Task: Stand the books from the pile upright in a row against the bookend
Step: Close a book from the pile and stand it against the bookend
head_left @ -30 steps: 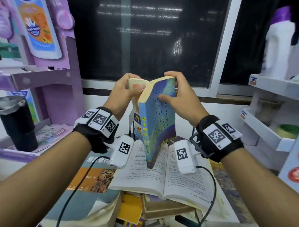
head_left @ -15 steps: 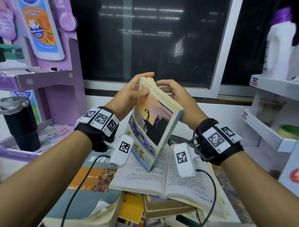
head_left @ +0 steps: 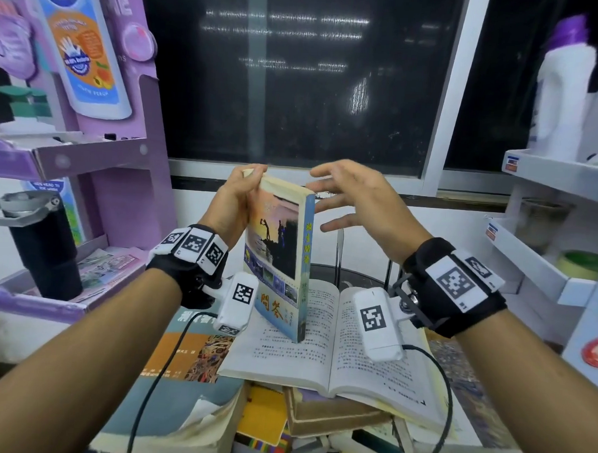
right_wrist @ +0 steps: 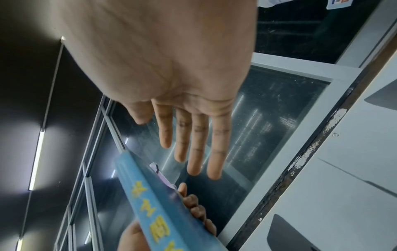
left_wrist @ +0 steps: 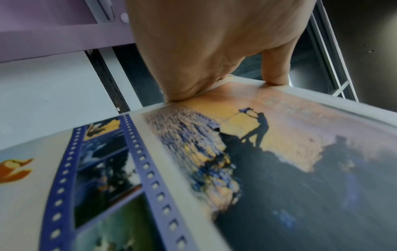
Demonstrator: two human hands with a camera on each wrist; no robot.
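Note:
A paperback with a sunset cover and blue spine stands upright on an open book that tops the pile. My left hand grips its upper left edge, thumb on the front cover, fingers behind. My right hand hovers just right of the spine with straight, spread fingers, touching nothing. The blue spine shows below it in the right wrist view. A thin dark wire frame behind the book may be the bookend; I cannot tell.
A purple display shelf with a black tumbler stands at left. White shelves with a bottle stand at right. A dark window is behind. Wrist-camera cables trail over the pile.
The book has turned from tilted with its back showing to upright with the front cover toward me. My right hand has let go and opened; the left keeps hold.

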